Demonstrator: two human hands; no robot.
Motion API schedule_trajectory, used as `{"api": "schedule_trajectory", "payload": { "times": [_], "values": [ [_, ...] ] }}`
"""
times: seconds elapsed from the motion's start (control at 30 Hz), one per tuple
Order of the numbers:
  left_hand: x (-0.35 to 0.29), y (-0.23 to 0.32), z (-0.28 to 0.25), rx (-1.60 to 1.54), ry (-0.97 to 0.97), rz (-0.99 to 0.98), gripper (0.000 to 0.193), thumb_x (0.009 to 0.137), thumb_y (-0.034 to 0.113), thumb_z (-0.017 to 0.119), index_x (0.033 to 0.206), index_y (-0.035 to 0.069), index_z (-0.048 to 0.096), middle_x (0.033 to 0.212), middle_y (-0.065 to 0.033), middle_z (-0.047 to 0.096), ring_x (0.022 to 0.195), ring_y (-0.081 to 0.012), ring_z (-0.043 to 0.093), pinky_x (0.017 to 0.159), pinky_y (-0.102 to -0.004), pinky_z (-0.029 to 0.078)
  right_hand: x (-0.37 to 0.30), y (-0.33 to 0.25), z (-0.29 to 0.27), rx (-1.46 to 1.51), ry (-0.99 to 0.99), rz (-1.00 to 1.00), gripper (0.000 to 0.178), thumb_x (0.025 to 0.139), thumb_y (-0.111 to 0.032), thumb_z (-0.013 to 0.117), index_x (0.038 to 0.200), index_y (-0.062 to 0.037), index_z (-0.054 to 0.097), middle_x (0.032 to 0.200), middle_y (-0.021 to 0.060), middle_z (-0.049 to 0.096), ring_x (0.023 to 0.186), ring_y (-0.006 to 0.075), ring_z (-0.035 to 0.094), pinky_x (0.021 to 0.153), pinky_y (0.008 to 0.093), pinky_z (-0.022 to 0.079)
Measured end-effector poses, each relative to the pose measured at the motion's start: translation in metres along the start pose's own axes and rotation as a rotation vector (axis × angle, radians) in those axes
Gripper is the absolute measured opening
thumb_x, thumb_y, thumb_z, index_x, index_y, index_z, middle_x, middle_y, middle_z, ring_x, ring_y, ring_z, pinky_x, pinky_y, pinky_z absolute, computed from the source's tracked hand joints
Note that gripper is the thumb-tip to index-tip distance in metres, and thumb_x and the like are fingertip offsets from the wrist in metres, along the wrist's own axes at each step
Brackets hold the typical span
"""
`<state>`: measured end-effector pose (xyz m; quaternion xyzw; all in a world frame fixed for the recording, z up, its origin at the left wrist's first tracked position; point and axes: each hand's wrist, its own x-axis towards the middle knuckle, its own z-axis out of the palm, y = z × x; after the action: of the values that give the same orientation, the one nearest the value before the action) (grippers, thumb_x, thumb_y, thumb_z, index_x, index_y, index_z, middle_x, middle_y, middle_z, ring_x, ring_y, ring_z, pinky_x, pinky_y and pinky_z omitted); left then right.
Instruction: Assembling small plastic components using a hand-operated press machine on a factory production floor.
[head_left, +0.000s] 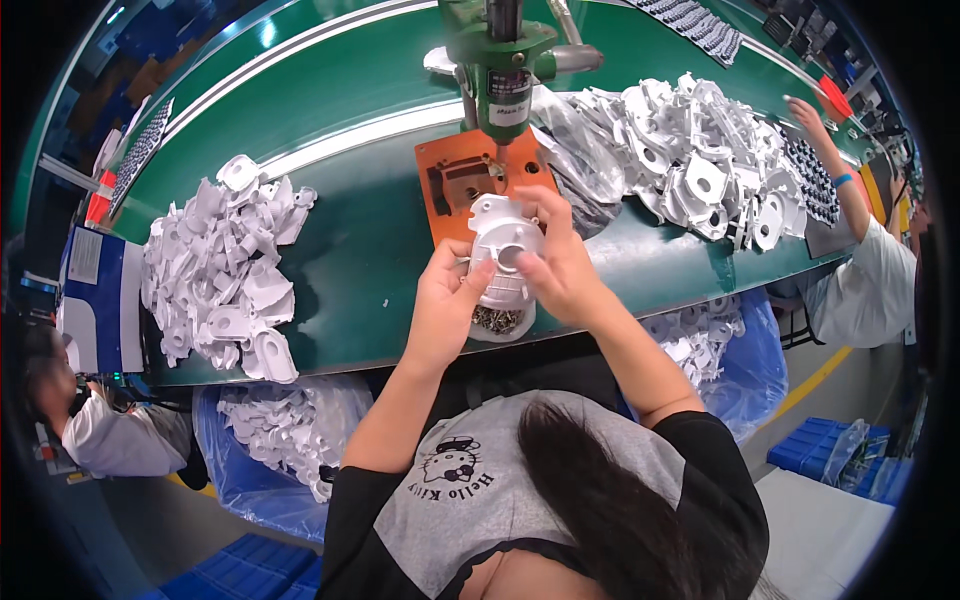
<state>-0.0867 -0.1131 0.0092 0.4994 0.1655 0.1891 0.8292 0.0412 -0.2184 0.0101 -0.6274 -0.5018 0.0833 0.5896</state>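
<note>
Between my two hands is a white moulded plastic part (497, 237) with a round opening in its middle. My left hand (447, 295) grips its left edge, thumb on the face. My right hand (560, 255) holds the right side, fingers curled over the top edge. The part is in front of an orange fixture plate (437, 180), under the green press head (506, 100). Just below the part, a small bowl of metal screws (497, 320) shows partly behind it at the table edge.
White plastic parts are heaped on the green table (365, 230) in a left pile (225, 260) and a right pile (700, 160). A clear plastic bag (580, 150) lies beside the fixture. Blue-lined bins (235, 470) of parts stand below the edge. Co-workers sit at both sides.
</note>
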Motion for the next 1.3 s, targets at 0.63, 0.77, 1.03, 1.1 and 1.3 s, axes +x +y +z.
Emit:
{"api": "schedule_trajectory", "payload": {
  "times": [0.63, 0.77, 1.03, 1.1, 1.3],
  "values": [
    [0.099, 0.004, -0.035, 1.606, -0.088, 0.835, 0.025, 0.084, 0.020, 0.061, 0.102, 0.004, 0.055, 0.112, -0.0235, 0.057, 0.111, -0.0382, 0.054, 0.095, -0.0452, 0.041, 0.131, 0.171, -0.063, -0.936, -0.149, 0.443, 0.023, 0.079, -0.025, 0.058, 0.090, -0.0066, 0.067, 0.090, 0.0172, 0.066, 0.089, 0.0351, 0.063, 0.078, 0.0424, 0.049],
    [0.102, 0.005, -0.039, 1.574, -0.190, 0.819, 0.020, 0.085, 0.018, 0.058, 0.100, 0.004, 0.056, 0.120, -0.0220, 0.054, 0.116, -0.0386, 0.049, 0.100, -0.0454, 0.038, 0.128, 0.175, -0.069, -0.867, -0.121, 0.417, 0.019, 0.078, -0.018, 0.057, 0.089, -0.0050, 0.065, 0.089, 0.0174, 0.066, 0.086, 0.0351, 0.062, 0.076, 0.0425, 0.048],
    [0.090, -0.004, -0.041, 1.474, -0.141, 0.753, 0.026, 0.082, 0.022, 0.061, 0.099, 0.003, 0.057, 0.126, -0.0223, 0.051, 0.123, -0.0379, 0.043, 0.107, -0.0457, 0.030, 0.115, 0.118, -0.071, -0.368, -0.020, 0.279, 0.033, 0.083, -0.009, 0.057, 0.115, -0.0038, 0.061, 0.070, 0.0051, 0.060, 0.065, 0.0102, 0.054, 0.063, 0.0248, 0.045],
    [0.089, -0.005, -0.041, 1.420, -0.111, 0.766, 0.032, 0.079, 0.027, 0.063, 0.100, 0.003, 0.058, 0.128, -0.0215, 0.050, 0.126, -0.0363, 0.041, 0.109, -0.0453, 0.028, 0.102, 0.092, -0.050, -0.039, -0.015, 0.312, 0.026, 0.083, -0.008, 0.059, 0.108, -0.0010, 0.063, 0.074, 0.0033, 0.063, 0.066, 0.0074, 0.053, 0.061, 0.0226, 0.044],
    [0.088, -0.005, -0.041, 1.395, -0.078, 0.747, 0.034, 0.078, 0.029, 0.065, 0.100, 0.003, 0.059, 0.128, -0.0200, 0.051, 0.126, -0.0334, 0.041, 0.109, -0.0439, 0.028, 0.077, 0.082, -0.022, -0.544, -0.037, -0.124, 0.013, 0.074, -0.010, 0.067, 0.085, -0.0026, 0.068, 0.091, 0.0092, 0.067, 0.086, 0.0246, 0.062, 0.072, 0.0362, 0.048]
  ]
}}
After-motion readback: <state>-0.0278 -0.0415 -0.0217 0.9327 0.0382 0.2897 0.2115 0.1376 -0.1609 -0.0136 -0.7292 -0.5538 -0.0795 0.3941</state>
